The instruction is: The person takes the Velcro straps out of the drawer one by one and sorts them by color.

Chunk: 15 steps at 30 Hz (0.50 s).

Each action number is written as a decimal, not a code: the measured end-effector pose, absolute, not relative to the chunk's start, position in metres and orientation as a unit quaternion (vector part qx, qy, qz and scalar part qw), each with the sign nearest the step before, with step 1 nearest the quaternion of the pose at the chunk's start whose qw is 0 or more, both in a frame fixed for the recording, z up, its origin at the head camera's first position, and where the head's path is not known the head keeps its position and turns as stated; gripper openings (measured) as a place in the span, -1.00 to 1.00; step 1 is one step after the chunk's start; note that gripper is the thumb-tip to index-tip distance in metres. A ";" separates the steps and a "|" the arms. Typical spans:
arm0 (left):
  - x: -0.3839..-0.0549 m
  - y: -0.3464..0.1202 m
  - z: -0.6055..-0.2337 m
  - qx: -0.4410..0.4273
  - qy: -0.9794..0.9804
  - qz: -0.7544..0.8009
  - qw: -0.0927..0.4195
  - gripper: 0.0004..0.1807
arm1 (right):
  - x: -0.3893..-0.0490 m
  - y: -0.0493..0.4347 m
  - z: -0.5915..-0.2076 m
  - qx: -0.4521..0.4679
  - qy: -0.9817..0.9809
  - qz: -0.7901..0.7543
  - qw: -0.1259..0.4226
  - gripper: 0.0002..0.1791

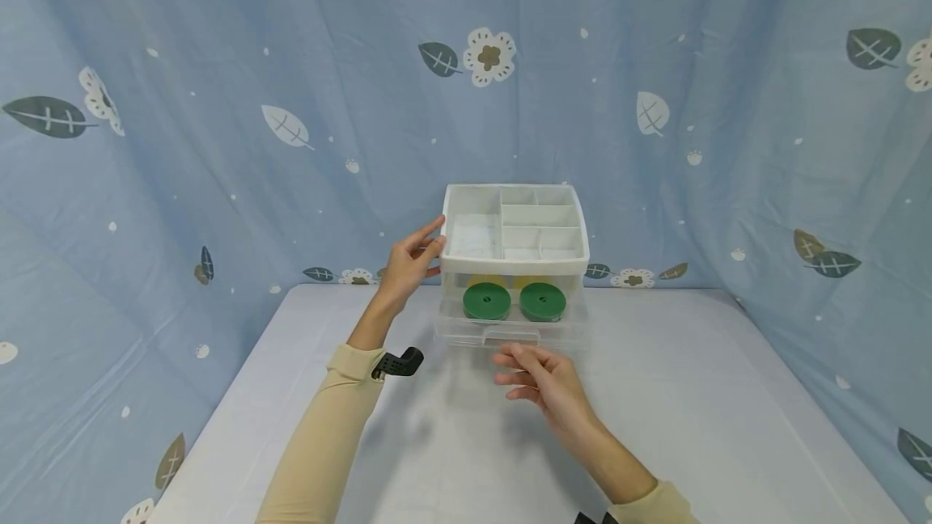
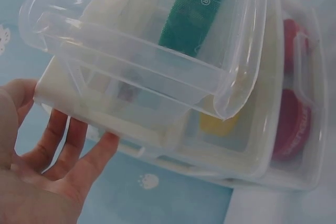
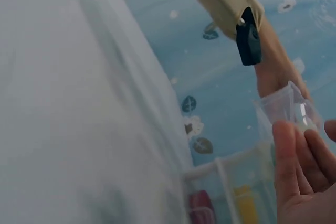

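Note:
A white organizer (image 1: pixel 514 267) with clear drawers stands on the table. Its top drawer (image 1: pixel 511 340) is pulled out and holds two round green discs (image 1: pixel 486 301), (image 1: pixel 542 302). Lettering marks a green disc (image 2: pixel 194 14) in the left wrist view. My left hand (image 1: pixel 409 265) rests on the organizer's left side, fingertips spread against it. Just in front of the drawer handle, my right hand (image 1: pixel 549 386) hovers with loosely bent fingers and nothing in them. Lower drawers show a yellow piece (image 2: pixel 219 121) and red discs (image 2: pixel 291 124) in the left wrist view.
The organizer's top tray has several white compartments (image 1: pixel 473 234). White cloth covers the table (image 1: pixel 655 395). A blue patterned curtain (image 1: pixel 364 103) hangs behind and at both sides. A black wrist camera (image 1: pixel 399 362) sits on the left sleeve.

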State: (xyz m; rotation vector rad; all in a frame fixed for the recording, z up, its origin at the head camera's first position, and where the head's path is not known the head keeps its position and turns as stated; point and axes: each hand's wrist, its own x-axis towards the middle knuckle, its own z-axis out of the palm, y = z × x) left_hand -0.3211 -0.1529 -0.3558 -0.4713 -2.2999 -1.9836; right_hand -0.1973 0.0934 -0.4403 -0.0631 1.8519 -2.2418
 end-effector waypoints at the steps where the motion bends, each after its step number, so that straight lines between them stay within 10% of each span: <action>1: -0.322 -0.153 -0.357 -0.153 -0.748 -0.645 0.035 -0.47 | -0.196 0.093 -0.439 -0.038 0.658 -0.744 0.106 -0.50; 15: -0.340 -0.156 -0.379 -0.154 -0.753 -0.637 0.061 -0.50 | -0.207 0.116 -0.364 -0.306 0.831 -0.413 -0.212 -0.81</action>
